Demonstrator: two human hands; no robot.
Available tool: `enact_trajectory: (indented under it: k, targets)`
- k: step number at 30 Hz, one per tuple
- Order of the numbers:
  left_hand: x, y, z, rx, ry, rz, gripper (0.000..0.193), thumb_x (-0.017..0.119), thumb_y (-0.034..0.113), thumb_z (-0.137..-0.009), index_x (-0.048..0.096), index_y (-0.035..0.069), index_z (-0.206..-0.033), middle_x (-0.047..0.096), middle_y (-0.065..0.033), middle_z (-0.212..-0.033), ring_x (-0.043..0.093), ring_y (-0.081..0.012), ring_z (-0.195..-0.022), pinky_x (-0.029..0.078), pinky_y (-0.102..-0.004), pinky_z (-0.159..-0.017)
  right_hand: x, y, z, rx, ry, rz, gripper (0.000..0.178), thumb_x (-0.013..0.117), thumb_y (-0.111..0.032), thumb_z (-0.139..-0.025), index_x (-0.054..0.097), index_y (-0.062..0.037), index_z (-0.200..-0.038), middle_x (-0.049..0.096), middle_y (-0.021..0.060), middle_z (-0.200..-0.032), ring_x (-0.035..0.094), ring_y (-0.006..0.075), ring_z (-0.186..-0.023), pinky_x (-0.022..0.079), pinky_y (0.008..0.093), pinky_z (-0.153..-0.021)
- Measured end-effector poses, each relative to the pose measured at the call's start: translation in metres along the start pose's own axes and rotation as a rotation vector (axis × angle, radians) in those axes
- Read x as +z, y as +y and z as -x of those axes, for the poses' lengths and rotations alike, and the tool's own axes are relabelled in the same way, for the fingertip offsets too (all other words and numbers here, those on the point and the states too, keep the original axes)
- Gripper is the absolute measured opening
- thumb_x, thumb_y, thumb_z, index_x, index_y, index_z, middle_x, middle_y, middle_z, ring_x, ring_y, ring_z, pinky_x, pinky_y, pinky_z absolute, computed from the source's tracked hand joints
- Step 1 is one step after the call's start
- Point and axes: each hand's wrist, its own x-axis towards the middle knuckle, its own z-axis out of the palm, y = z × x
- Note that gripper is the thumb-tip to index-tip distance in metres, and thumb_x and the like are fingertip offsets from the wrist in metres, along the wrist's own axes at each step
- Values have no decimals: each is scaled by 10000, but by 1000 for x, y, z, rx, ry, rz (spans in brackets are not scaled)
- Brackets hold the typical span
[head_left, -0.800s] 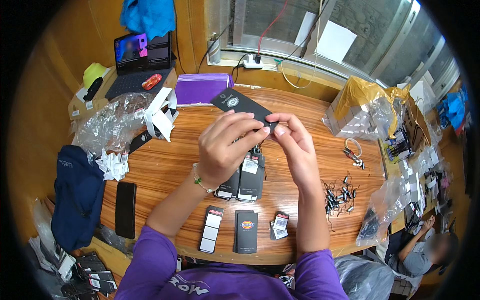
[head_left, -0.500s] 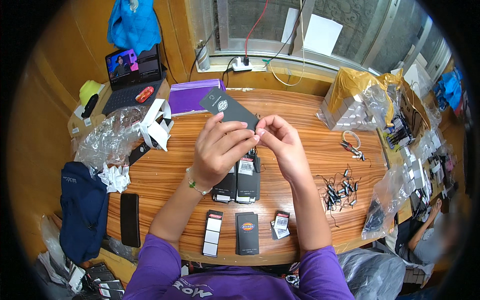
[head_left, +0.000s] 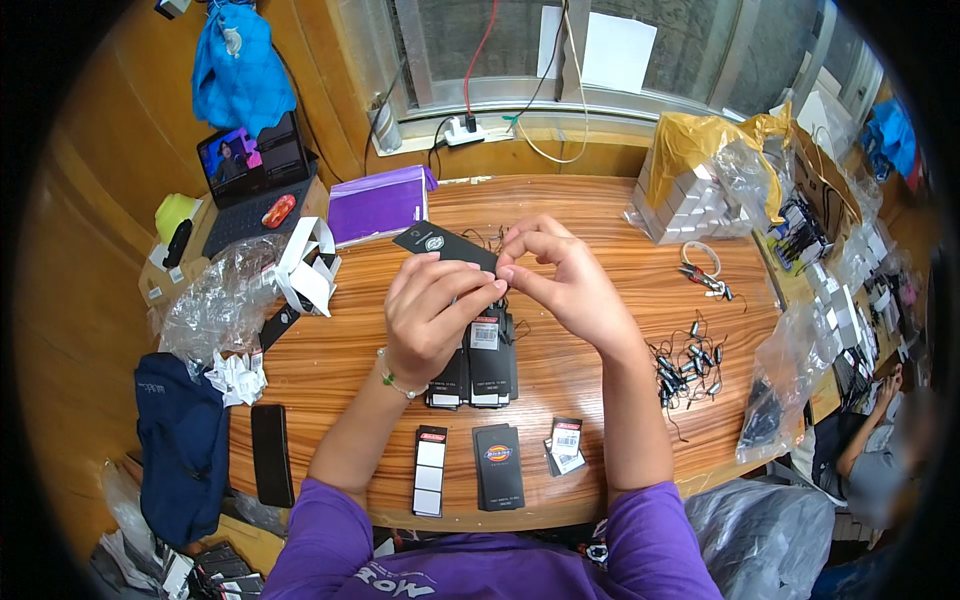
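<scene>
A black hang tag (head_left: 418,236) with a white emblem is gripped in my left hand (head_left: 425,318), its far end pointing up and to the left. At the tag's right corner, my right hand (head_left: 568,278) pinches thumb and forefinger together; whatever lies between them is too small to make out. Beneath my hands are stacks of assembled black tags (head_left: 489,370) with white labels, partly hidden by my left hand. Along the near table edge lie a strip-like stack of tags with white panels (head_left: 429,472), a stack of plain black tags (head_left: 499,468) and some small barcode labels (head_left: 566,440).
Black tag cords (head_left: 688,368) lie loosely heaped right of my forearm, with small scissors (head_left: 700,277) beyond. A bagged stack of white boxes (head_left: 685,205) stands far right. Leftward are a phone (head_left: 271,455), plastic wrap (head_left: 225,300), a purple folder (head_left: 375,207) and a tablet (head_left: 245,160).
Both hands have dropped slightly nearer the table, with the tag lower and tilted flatter. My right fingers have drawn up and apart a little at its corner. The view has shifted somewhat.
</scene>
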Motion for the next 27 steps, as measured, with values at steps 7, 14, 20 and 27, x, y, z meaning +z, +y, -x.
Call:
enact_trajectory:
  k: [7,14,20,27]
  targets:
    - [1,4,-3,-4,-124,125,189,623,21,-632,660,65,-812,616,-37,-813,594,-196,-789,435,-339,-718,-1,-6,-1,132,79,-102,142,574,-129,-831,562,9,-801,541,82,-832,527,192,-853,413,303,-767]
    - [14,10,1,-310,-140,384,233,642,-52,-664,630,29,-882,625,-61,-849,605,-206,-809,475,-312,-699,-21,-15,-3,-5,316,-1009,113,483,-174,-917,466,-62,-910,490,23,-653,496,115,-632,436,247,-640]
    - [0,18,6,-503,-179,499,289,693,24,-684,601,13,-958,580,-108,-992,573,-213,-891,456,-294,-764,-18,-17,1,-50,349,-976,130,510,-116,-889,486,-36,-987,500,18,-670,493,100,-629,422,227,-605]
    - [-59,17,83,-699,-992,617,190,694,128,-702,623,15,-837,584,-90,-893,558,-230,-882,437,-317,-787,-49,-24,19,-91,415,-790,304,536,-78,-836,448,-3,-1117,543,78,-826,497,133,-723,416,284,-705]
